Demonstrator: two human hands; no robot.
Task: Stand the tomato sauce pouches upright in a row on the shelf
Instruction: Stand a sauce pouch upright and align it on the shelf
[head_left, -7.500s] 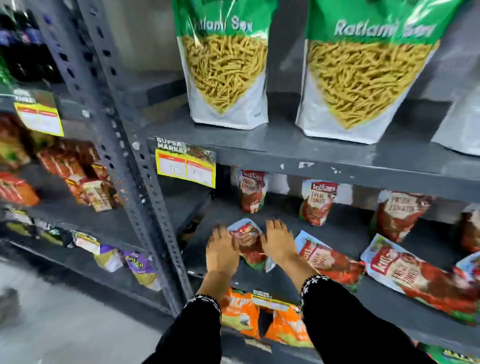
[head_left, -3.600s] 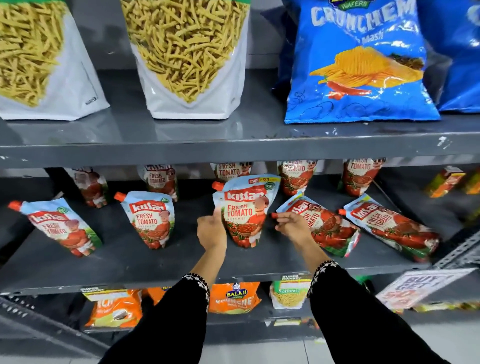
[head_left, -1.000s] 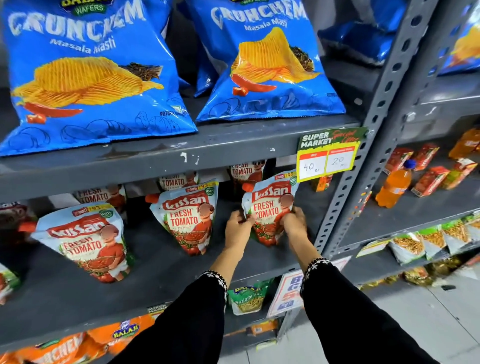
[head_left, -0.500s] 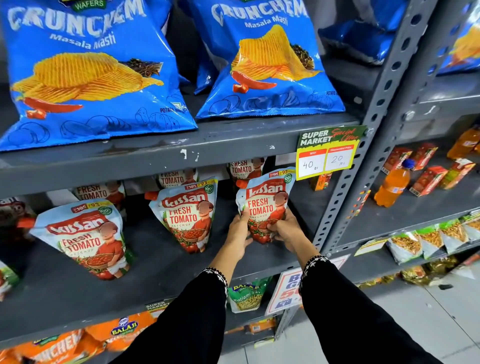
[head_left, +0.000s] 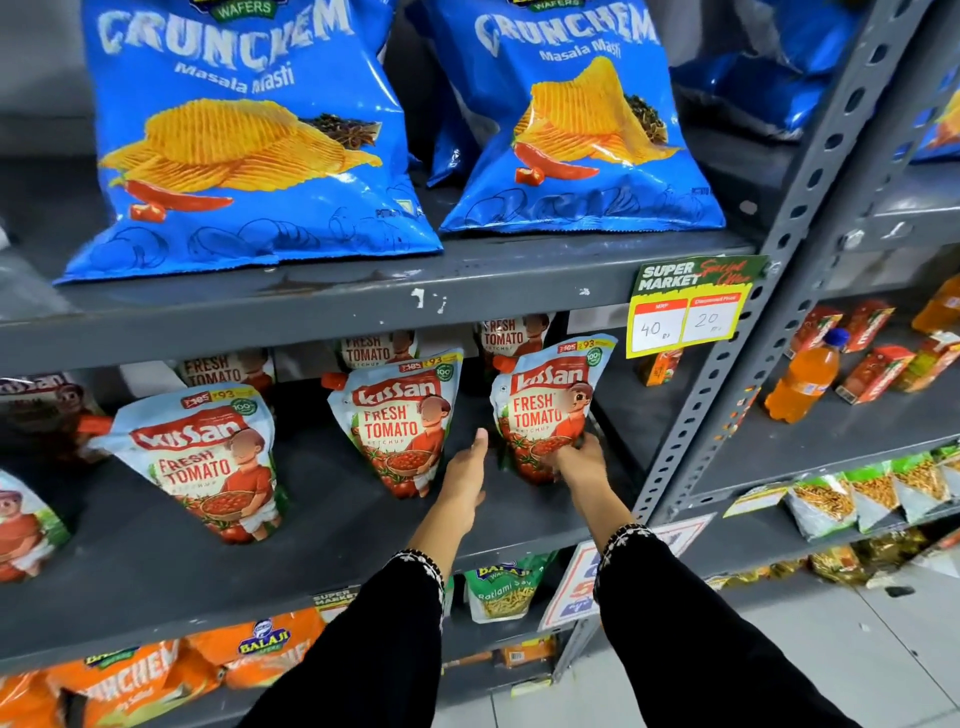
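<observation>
Several light-blue and red tomato sauce pouches stand upright along the grey middle shelf (head_left: 332, 540). The rightmost pouch (head_left: 545, 405) stands near the shelf's right post. My right hand (head_left: 579, 457) grips its lower right corner. My left hand (head_left: 465, 470) is off the pouch, fingers apart, in the gap between it and the neighbouring pouch (head_left: 402, 421). Another pouch (head_left: 208, 457) stands further left. A second row of pouches (head_left: 511, 335) stands behind, partly hidden by the shelf above.
Large blue crisp bags (head_left: 249, 135) fill the shelf above, with a yellow price tag (head_left: 685, 317) on its edge. A perforated grey post (head_left: 727, 384) bounds the shelf on the right. An orange bottle (head_left: 802, 376) and cartons stand beyond. Orange snack bags (head_left: 156, 670) lie below.
My left hand has let go of the rightmost pouch and drawn back to its left. My right hand stays on the pouch's lower right corner. The pouch stands upright.
</observation>
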